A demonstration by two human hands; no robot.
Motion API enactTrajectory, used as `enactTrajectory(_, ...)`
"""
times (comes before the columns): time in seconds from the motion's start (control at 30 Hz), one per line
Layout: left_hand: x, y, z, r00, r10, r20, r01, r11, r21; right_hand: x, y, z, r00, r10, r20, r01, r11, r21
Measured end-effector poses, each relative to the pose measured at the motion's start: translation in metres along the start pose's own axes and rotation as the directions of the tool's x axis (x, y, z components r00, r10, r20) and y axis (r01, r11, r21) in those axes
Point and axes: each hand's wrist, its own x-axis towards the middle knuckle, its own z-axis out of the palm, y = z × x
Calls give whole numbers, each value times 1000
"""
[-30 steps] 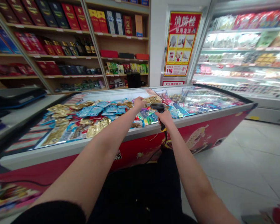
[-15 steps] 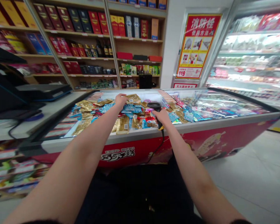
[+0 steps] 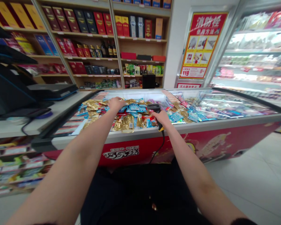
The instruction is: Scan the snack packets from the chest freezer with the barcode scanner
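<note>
My left hand (image 3: 116,102) is closed over the pile of packets in the freezer, its fingertips on the edge of a gold packet (image 3: 130,101). The fingers partly hide the packet. In my right hand (image 3: 162,118) is a black and yellow barcode scanner (image 3: 154,107), wrapped by the fingers, its head pointing left above the pile. The scanner's cord hangs down the freezer's front. Blue packets (image 3: 135,107) lie between my two hands, and more gold packets (image 3: 127,123) lie nearer the front rim.
A chest freezer (image 3: 140,135) with a red front stands before me. At the left is a counter (image 3: 67,99) with a dark flat device (image 3: 53,90) on it. Shelves of boxes (image 3: 84,23) rise behind, and a lit display cooler (image 3: 255,53) stands at the right.
My left hand has drawn left over the pile, and the gold packet has moved left with it. The right hand still holds the scanner in nearly the same place. My view has shifted slightly left.
</note>
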Motion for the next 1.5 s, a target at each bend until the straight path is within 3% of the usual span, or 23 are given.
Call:
enactTrajectory(0.13,-8,37,11,996,91,-17,-91,995,-41,3,12,-20,999,15,-52,-15,1000,-5)
enactTrajectory(0.3,-37,99,45,954,281,109,-260,951,-169,-1,28,-55,988,70,-141,-63,997,53)
enactTrajectory(0.4,-65,135,70,895,382,231,-342,919,-193,-6,36,-80,973,119,-199,-104,991,86)
enactTrajectory(0.57,-112,181,111,730,549,408,-515,834,-200,-7,56,-116,941,166,-294,-137,984,116)
enactTrajectory(0.7,-132,198,139,690,508,516,-497,850,-173,-5,75,-135,929,192,-316,-158,979,133)
enactTrajectory(0.83,-139,207,155,695,487,529,-471,864,-177,-4,86,-145,925,213,-315,-170,973,158)
enactTrajectory(1.03,-137,217,153,781,433,451,-269,884,-383,-7,86,-149,919,236,-316,-165,957,237)
enactTrajectory(1.17,-134,219,147,822,455,342,-296,855,-425,-11,73,-145,925,252,-285,-162,939,304)
enactTrajectory(1.5,-132,214,141,861,410,301,-255,860,-443,-21,48,-136,944,227,-240,-135,928,348)
